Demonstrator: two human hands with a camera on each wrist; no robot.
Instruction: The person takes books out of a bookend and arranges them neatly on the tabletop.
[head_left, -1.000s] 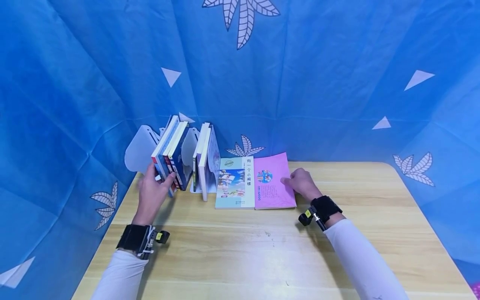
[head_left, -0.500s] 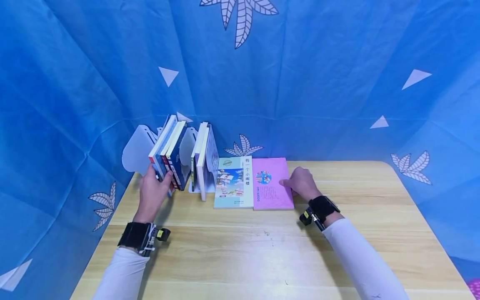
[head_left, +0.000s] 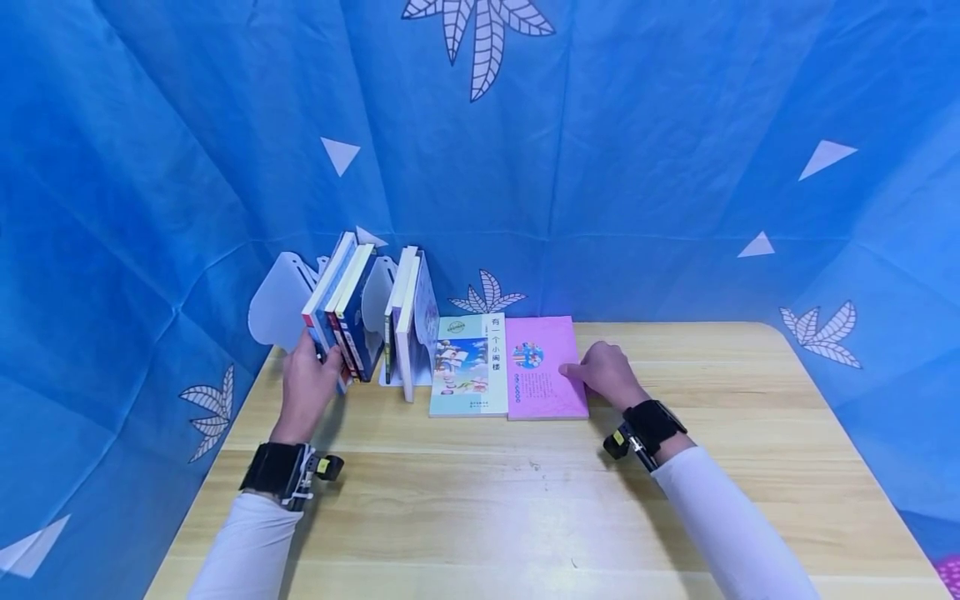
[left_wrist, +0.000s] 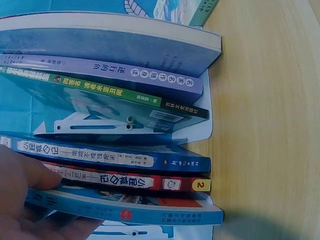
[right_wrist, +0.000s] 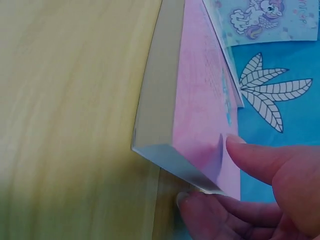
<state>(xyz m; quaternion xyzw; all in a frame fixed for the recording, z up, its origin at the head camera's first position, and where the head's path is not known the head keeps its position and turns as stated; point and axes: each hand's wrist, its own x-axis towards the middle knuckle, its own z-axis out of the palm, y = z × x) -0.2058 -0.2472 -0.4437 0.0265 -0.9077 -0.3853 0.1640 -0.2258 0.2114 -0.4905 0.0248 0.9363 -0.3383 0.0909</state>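
Where the left fingers (left_wrist: 65,231) grip upright books (left_wrist: 172,185), they're parted; right fingers (right_wrist: 200,214) pinch a pink book (head_left: 543,379).

The pale green book (head_left: 468,367) is reading 有一个小阁楼. On spines, the purple book (left_wrist: 111,74) is showing 逆行的鱼, the green book (left_wrist: 105,91) 四签名 波希米亚丑闻, the dark blue book (left_wrist: 111,154) 偷鸡不成蚀把米, and the red book (left_wrist: 157,183) 小屁孩日记 with a yellow-backed 2. The pink book (head_left: 543,375) is carrying unreadably small print.

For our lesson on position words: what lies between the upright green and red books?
A blue book beside the red book, then a white bookend nearer the green book; the left wrist view shows both.
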